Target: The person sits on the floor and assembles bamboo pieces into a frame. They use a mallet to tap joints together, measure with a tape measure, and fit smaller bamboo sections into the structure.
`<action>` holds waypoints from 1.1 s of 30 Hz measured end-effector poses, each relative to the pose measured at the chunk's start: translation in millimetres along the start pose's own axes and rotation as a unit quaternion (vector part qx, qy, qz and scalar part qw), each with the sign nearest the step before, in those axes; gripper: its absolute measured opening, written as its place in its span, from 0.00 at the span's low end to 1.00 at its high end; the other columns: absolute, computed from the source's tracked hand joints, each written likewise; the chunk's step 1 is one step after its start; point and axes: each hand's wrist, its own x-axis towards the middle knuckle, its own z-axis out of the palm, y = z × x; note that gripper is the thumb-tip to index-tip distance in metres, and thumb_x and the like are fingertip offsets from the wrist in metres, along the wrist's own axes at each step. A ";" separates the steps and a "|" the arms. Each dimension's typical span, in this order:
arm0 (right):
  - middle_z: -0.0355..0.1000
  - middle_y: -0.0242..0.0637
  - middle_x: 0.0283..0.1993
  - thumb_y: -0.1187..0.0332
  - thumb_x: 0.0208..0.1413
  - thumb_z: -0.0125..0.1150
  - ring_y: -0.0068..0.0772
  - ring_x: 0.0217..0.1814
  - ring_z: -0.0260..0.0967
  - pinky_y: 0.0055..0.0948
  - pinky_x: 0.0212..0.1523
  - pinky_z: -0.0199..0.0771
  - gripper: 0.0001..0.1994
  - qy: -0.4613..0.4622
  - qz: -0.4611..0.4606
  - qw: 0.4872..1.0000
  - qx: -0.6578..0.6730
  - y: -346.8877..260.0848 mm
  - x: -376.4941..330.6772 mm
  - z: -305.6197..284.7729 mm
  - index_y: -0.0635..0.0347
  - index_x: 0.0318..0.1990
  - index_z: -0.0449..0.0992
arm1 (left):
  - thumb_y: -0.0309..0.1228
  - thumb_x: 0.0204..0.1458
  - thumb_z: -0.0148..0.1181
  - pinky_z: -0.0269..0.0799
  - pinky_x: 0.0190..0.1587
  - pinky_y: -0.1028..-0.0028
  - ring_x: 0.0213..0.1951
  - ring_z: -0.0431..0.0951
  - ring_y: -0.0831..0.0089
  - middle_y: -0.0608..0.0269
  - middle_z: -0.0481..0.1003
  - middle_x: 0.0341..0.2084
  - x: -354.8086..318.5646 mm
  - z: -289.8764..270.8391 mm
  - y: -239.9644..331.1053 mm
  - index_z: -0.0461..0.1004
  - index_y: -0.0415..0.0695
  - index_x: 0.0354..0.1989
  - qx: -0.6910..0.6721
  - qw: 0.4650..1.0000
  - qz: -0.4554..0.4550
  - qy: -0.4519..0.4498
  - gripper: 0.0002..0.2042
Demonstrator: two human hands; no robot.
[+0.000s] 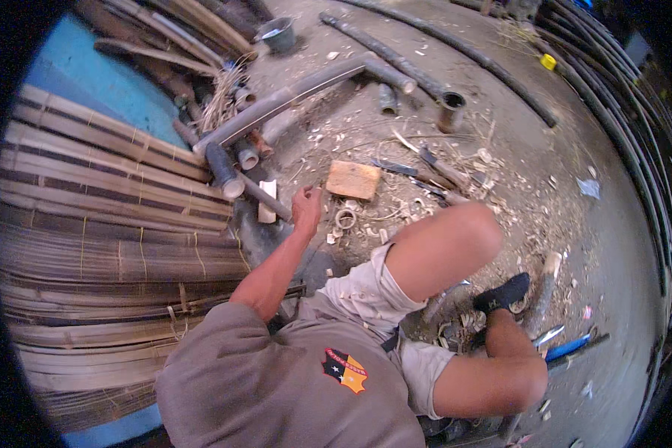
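My left hand point(306, 212) reaches out over the littered ground with its fingers curled closed. Whatever it may hold is hidden or too small to name. A thin bamboo pole point(269, 200) runs up to the side of this hand; I cannot tell if they touch. Just right of the hand lies a rectangular wooden block point(353, 180), with a cut bamboo ring point(346, 218) below it. Beyond the block, a dark flat blade point(394, 167) lies among the shavings, close to a split bamboo piece point(444, 170). My right hand does not show.
Bundled bamboo slats point(112, 254) are stacked at left. A thick jointed bamboo frame point(291, 93) stands ahead, near an upright bamboo tube point(451, 112) and a grey bucket point(278, 35). Long dark poles point(612, 112) line the right. A blue-handled tool point(569, 347) lies beside my right leg.
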 end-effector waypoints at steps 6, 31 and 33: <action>0.68 0.60 0.65 0.50 0.59 0.65 0.59 0.63 0.70 0.47 0.63 0.69 0.44 0.009 -0.061 0.998 0.002 -61.5 37.0 -21.2 0.57 0.77 0.51 | 0.38 0.53 0.64 0.64 0.63 0.57 0.58 0.70 0.50 0.46 0.71 0.52 38.3 -64.7 -27.1 0.77 0.41 0.53 0.081 0.964 0.112 0.227 0.21; 0.68 0.48 0.67 0.69 0.70 0.52 0.39 0.65 0.70 0.36 0.67 0.67 0.23 0.128 -0.394 0.852 0.319 -355.8 -125.4 -248.6 0.63 0.70 0.65 | 0.46 0.55 0.66 0.82 0.41 0.57 0.34 0.82 0.60 0.58 0.80 0.35 196.7 -211.0 -60.4 0.76 0.45 0.45 -0.516 0.828 -0.187 -0.116 0.19; 0.69 0.48 0.66 0.70 0.67 0.55 0.40 0.63 0.71 0.35 0.65 0.68 0.24 0.084 -0.335 0.840 0.418 -387.8 -145.7 -217.9 0.63 0.70 0.66 | 0.46 0.57 0.64 0.82 0.43 0.59 0.38 0.83 0.61 0.58 0.81 0.37 171.7 -192.6 -27.3 0.75 0.44 0.48 -0.528 0.820 -0.187 -0.119 0.19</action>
